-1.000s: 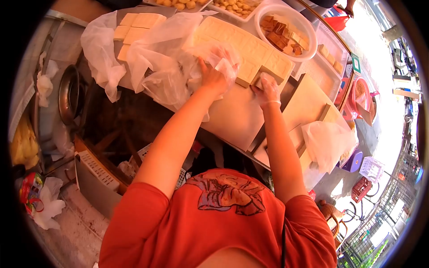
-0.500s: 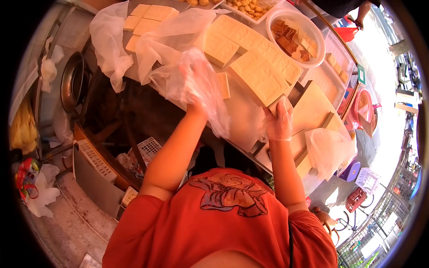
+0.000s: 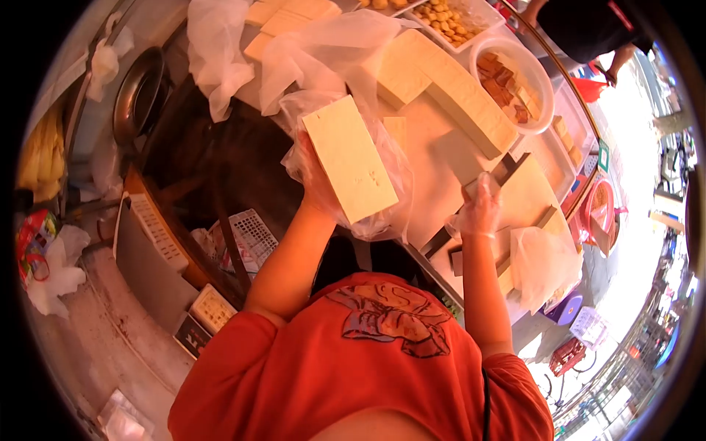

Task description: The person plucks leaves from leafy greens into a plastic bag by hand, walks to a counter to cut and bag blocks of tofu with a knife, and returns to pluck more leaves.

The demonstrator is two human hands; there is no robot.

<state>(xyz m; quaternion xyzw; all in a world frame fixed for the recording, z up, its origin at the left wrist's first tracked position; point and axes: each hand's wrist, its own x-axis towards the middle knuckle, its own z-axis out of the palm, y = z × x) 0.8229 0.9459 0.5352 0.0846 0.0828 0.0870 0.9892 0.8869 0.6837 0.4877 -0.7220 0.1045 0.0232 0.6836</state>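
Observation:
On my left hand [image 3: 315, 180], which is wrapped in a clear plastic bag [image 3: 397, 165], rests a pale rectangular tofu block [image 3: 351, 158], with the fingers mostly hidden beneath it. My right hand [image 3: 482, 208], in a thin clear glove, grips a flat scraper-like tool [image 3: 462, 163] over the board. Further back, a long row of tofu [image 3: 467, 99] lies on the counter [image 3: 421, 198], with a thin tofu piece [image 3: 396, 132] nearer my left hand.
A round white tub [image 3: 544, 92] of brown pieces and a tray of fried cubes [image 3: 450, 22] stand behind. Plastic sheets [image 3: 323, 48] lie at the back left. A metal bowl [image 3: 140, 95] is further left. Another person [image 3: 588, 29] stands at the upper right.
A tofu block has come away from the row and now lies on my left hand, nearer my body. My right hand has drawn back with the tool from the row. The view has shifted.

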